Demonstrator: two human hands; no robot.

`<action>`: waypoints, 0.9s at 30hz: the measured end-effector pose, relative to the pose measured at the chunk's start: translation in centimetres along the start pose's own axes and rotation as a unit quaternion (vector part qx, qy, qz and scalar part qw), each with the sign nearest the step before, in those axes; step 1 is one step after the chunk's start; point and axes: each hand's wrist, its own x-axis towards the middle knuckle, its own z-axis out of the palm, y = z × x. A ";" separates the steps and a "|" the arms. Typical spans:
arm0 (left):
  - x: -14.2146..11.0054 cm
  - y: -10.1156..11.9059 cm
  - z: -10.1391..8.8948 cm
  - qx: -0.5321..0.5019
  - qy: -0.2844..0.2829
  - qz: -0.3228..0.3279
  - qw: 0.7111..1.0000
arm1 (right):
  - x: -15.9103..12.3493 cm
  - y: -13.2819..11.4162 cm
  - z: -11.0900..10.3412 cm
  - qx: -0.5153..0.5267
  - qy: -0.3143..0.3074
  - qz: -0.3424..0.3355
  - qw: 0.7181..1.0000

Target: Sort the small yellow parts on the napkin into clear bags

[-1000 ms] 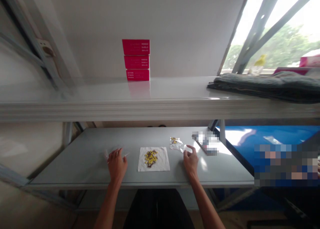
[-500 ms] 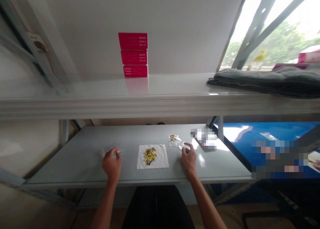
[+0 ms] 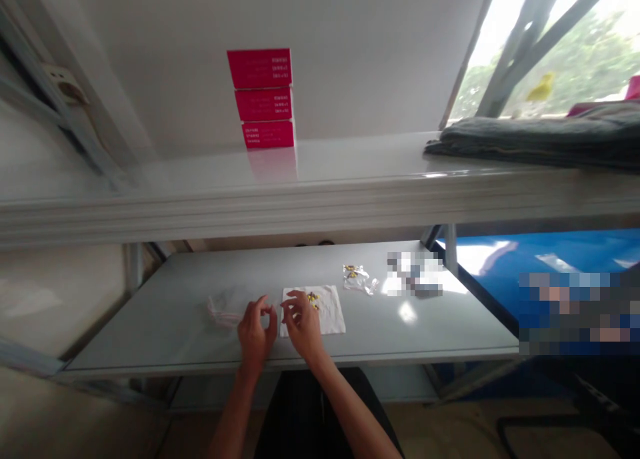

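My left hand (image 3: 257, 330) is over the grey table, just left of a white cloth or paper square (image 3: 330, 315), its fingers curled and pinched. Facing it, my right hand (image 3: 303, 325) reaches across the square's left part with bent fingertips close together. Whatever sits between the fingertips is too small or too clear to make out. On the square, a pile of small yellow and dark pieces (image 3: 313, 300) is partly hidden behind my right hand. Left of my left hand lie thin clear plastic bags (image 3: 223, 314).
Clear packets (image 3: 354, 277), one with yellow and dark pieces inside, lie behind the square on the grey table (image 3: 165, 312). A blurred-out item (image 3: 415, 273) lies farther right. Overhead, a shelf (image 3: 350, 159) carries pink boxes (image 3: 265, 105) and folded dark cloth (image 3: 525, 142).
My left hand has moved right, away from the clear bags. My right hand has moved left from beside the clear packets to the white square. Both hands are now close together.
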 end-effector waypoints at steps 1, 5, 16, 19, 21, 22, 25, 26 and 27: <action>-0.1 0.1 -0.1 -0.008 -0.028 0.029 0.999 | 0.1 0.1 0.9 0.006 0.007 0.009 1.000; 0.0 0.1 -0.4 0.007 -0.072 0.040 0.997 | 0.0 1.4 1.1 -0.014 0.070 0.024 0.997; 0.4 0.7 -0.1 0.130 -0.235 -0.124 0.955 | -1.8 1.2 -2.5 -0.046 0.138 0.010 0.989; 0.2 0.2 0.0 0.112 -0.250 -0.137 0.952 | -1.8 1.6 -2.1 -0.046 0.131 0.014 0.990; 0.1 -0.4 0.0 0.078 -0.242 -0.143 0.956 | -1.7 1.8 -2.0 -0.059 0.116 0.008 0.992; 0.1 -0.6 0.0 0.060 -0.235 -0.144 0.959 | -1.6 1.9 -2.0 -0.068 0.101 0.000 0.993; -0.1 -0.8 -0.1 0.005 -0.189 -0.128 0.974 | -1.6 1.6 -1.8 -0.116 0.043 -0.043 0.991; -0.2 -0.7 -0.1 -0.018 -0.167 -0.115 0.979 | -1.7 1.4 -1.7 -0.138 0.029 -0.060 0.988; -0.3 -0.6 -0.2 -0.042 -0.147 -0.098 0.983 | -1.8 1.2 -1.6 -0.161 0.016 -0.078 0.984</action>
